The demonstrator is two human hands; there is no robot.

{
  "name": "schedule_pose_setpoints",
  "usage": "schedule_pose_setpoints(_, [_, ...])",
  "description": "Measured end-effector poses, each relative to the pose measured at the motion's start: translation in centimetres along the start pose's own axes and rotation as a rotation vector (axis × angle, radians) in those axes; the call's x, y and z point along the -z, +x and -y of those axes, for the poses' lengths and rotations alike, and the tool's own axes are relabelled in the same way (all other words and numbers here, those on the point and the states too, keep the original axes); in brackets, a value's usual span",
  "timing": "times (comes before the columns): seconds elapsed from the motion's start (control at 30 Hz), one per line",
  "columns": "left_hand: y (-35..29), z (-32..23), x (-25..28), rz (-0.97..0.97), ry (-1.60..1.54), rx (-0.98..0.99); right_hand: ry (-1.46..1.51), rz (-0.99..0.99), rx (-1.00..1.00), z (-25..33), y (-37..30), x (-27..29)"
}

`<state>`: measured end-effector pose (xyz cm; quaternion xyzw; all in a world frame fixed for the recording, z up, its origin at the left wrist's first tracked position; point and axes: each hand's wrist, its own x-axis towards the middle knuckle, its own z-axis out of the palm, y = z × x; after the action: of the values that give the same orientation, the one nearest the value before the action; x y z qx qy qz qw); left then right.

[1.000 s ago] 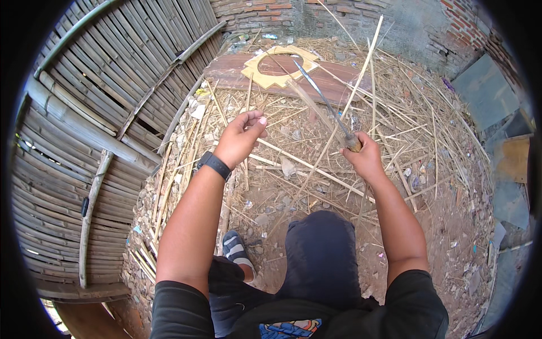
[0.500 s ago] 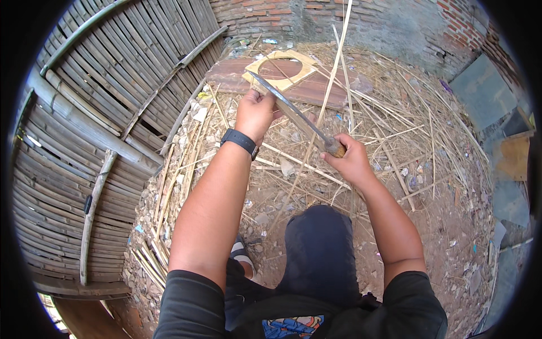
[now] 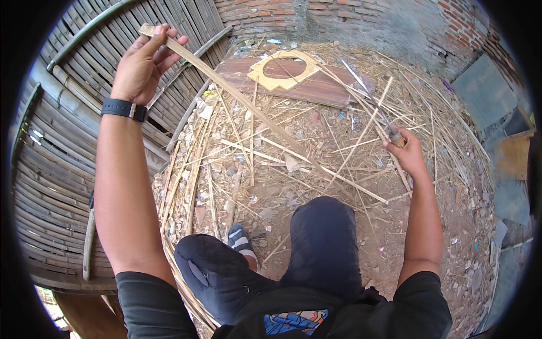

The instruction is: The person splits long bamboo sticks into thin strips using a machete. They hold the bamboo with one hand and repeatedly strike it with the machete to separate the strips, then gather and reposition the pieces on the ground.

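My left hand (image 3: 141, 66) is raised at the upper left, thumb and fingers closed near one end of a long, flat bamboo strip (image 3: 226, 86). The strip slopes down to the right across the middle, and its far end blurs against the littered ground. At the right, my right hand (image 3: 411, 155) grips the wooden handle of a machete (image 3: 370, 97). Its long blade points up and away to the left, apart from the strip in my left hand.
Thin bamboo slivers (image 3: 248, 150) and debris cover the ground. A yellowish frame with a round hole (image 3: 255, 74) lies on a reddish-brown board (image 3: 324, 97). A bamboo wall (image 3: 73, 186) stands left, a brick wall (image 3: 372, 25) behind, grey sheets (image 3: 483, 93) right.
My left hand has swung up and left with the strip. My right hand has moved right with the machete, whose blade is now away from the strip.
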<state>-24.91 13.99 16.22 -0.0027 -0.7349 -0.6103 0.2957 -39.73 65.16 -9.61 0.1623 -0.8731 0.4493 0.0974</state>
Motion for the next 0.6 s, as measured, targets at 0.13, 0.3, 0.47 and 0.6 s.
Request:
schedule_pose_setpoints(0.13, [-0.9,-4.7,5.8,0.01,0.061,-0.106,-0.101,0.012,-0.206,-1.6,-1.4,3.0])
schedule_pose_setpoints(0.3, [-4.3,-11.1,10.1,-0.059,0.271,-0.219,-0.252,-0.016,-0.179,-7.0,-3.9,5.5])
schedule_pose_setpoints(0.47, [-8.2,-11.5,11.1,-0.182,0.484,-0.256,-0.259,0.026,-0.295,-8.5,-6.9,5.0])
schedule_pose_setpoints(0.6, [-9.8,-7.5,10.0,-0.238,0.576,-0.17,-0.225,0.017,-0.318,-7.1,-8.3,4.9])
